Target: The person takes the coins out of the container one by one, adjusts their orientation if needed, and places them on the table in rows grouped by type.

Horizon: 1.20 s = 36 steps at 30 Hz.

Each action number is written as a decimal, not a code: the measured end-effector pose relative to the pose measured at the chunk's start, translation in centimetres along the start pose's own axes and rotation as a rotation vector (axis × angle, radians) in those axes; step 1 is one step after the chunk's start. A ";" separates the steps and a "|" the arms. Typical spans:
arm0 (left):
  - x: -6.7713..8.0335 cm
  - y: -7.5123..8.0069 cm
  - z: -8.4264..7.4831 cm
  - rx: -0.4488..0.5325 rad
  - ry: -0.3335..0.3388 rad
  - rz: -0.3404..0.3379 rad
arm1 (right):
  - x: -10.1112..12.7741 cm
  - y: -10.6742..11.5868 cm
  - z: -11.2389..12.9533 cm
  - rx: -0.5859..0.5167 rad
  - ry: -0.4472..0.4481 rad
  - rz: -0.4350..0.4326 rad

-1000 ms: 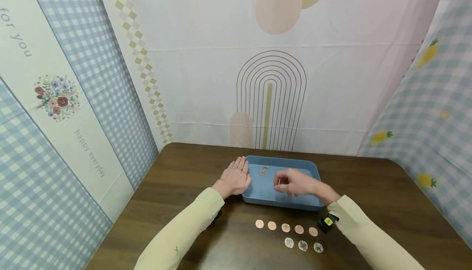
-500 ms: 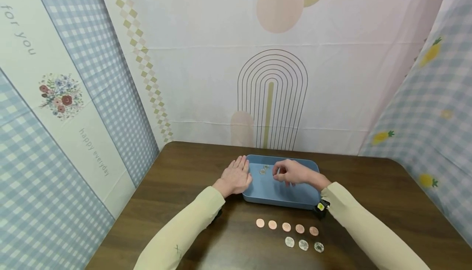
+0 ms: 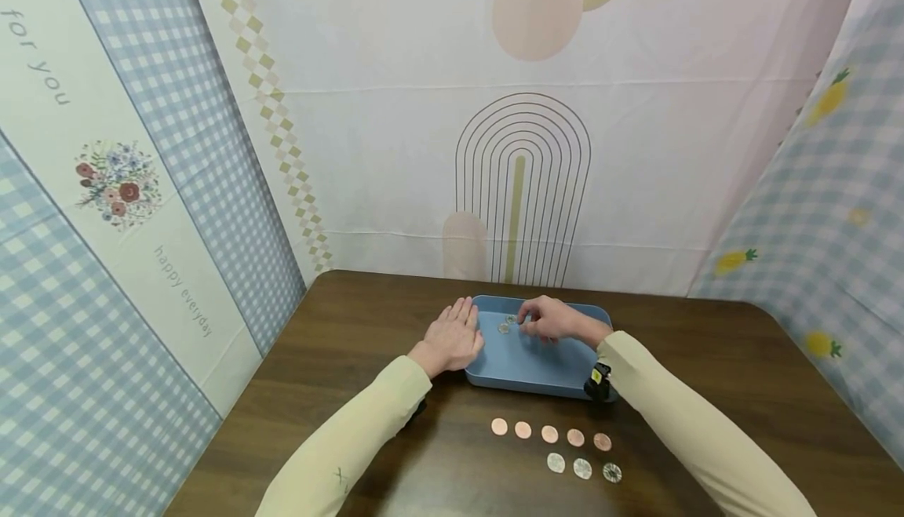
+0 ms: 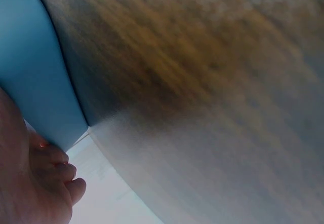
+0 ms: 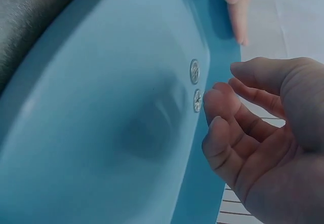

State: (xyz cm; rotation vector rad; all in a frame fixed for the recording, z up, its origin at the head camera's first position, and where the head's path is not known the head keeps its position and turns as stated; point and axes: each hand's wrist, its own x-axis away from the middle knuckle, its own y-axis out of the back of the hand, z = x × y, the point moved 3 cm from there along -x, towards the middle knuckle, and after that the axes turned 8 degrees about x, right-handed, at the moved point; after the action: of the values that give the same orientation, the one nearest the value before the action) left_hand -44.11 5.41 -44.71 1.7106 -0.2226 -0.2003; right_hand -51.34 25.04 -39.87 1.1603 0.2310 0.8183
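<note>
Since a second ago the right hand (image 3: 554, 319) has moved from the middle of the tray (image 3: 537, 372) toward its far left corner, about 11 o'clock from where it was. It now hovers just beside the two silver coins (image 3: 505, 324) lying there on the tray floor. In the right wrist view its fingers (image 5: 223, 107) are loosely curled with the fingertips close to the nearer coin (image 5: 197, 100). It grasps nothing, and whether it touches that coin cannot be told. The left hand (image 3: 452, 338) has stayed where it was, flat and relaxed, fingers straight, resting against the tray's left wall at 9 o'clock. The wrist device (image 3: 597, 380) on the right arm now lies over the tray's near right rim.

On the table (image 3: 706, 376) in front of the tray, at 6 o'clock, a row of five copper coins (image 3: 550, 435) lies side by side. Just nearer, three silver coins (image 3: 582, 468) form a shorter row under its right end. Nothing stands between the right hand and the tray coins.

The table is dark wood. Patterned cloths hang behind and at both sides: an arch print (image 3: 521, 187) at 12 o'clock, blue check with a flower print (image 3: 116, 187) at 9 o'clock, and pineapples (image 3: 730, 263) at 3 o'clock.
</note>
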 end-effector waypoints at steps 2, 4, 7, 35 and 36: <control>0.0 0.0 0.0 -0.005 0.002 0.000 | -0.5 -0.1 -0.2 0.000 -0.012 -0.008; 0.0 0.0 0.0 -0.007 0.002 -0.003 | -0.9 -0.2 -0.4 -0.008 -0.035 -0.009; -0.1 -0.1 -0.1 -0.007 0.001 -0.007 | -1.5 -0.5 -0.5 -0.009 -0.064 -0.009; 0.8 -0.4 0.3 0.028 -0.016 -0.001 | -3.0 -3.9 1.3 0.014 -0.209 -0.015; 0.8 -0.4 0.3 0.027 -0.017 -0.001 | -2.9 -4.0 1.4 0.017 -0.213 -0.019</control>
State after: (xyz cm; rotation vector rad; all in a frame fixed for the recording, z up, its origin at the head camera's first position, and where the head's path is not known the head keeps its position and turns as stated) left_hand -43.35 4.95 -45.12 1.7366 -0.2379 -0.2141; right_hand -50.83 21.47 -43.48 1.2494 0.0725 0.6709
